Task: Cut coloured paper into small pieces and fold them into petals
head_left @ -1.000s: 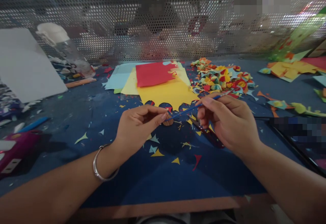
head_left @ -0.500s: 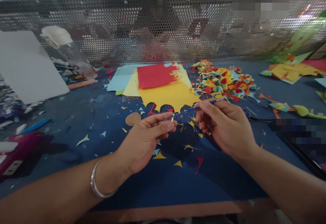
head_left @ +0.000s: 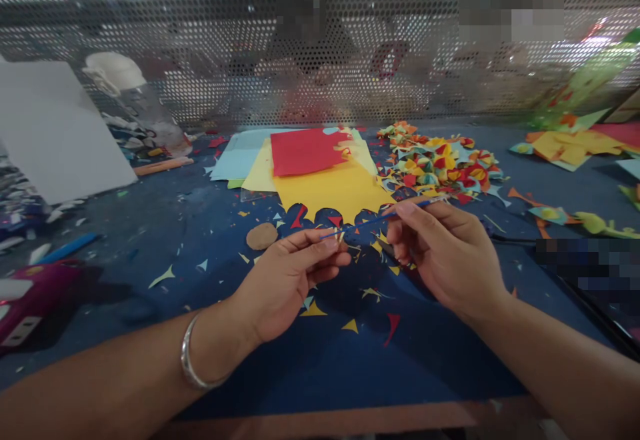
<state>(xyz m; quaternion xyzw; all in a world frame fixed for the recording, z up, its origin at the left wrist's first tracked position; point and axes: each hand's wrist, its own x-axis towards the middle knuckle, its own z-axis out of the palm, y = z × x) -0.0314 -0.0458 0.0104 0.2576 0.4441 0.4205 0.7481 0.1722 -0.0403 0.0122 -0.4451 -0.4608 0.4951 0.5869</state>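
My left hand (head_left: 285, 280), with a silver bangle at the wrist, pinches the left end of a thin blue stick (head_left: 367, 223) between thumb and forefinger. A small pale yellow strip (head_left: 339, 234) sticks up at these fingertips; how it meets the stick is too small to tell. My right hand (head_left: 443, 247) grips the other end of the stick between thumb and fingers. What kind of tool the stick is, I cannot tell. Behind both hands lie a yellow paper sheet (head_left: 330, 190) with a scalloped front edge and a red sheet (head_left: 305, 152) on it.
Small folded paper pieces (head_left: 443, 163) are heaped at the back right. Paper scraps (head_left: 314, 309) dot the blue tabletop (head_left: 320, 380). A clear bottle (head_left: 145, 110), white board (head_left: 63, 133) and purple object (head_left: 37, 300) stand left. A perforated metal panel (head_left: 220, 73) closes the back.
Both hands keep the stick between them in nearly the same place. My left fingertips have shifted slightly around the pale strip, and the view has tilted a little.
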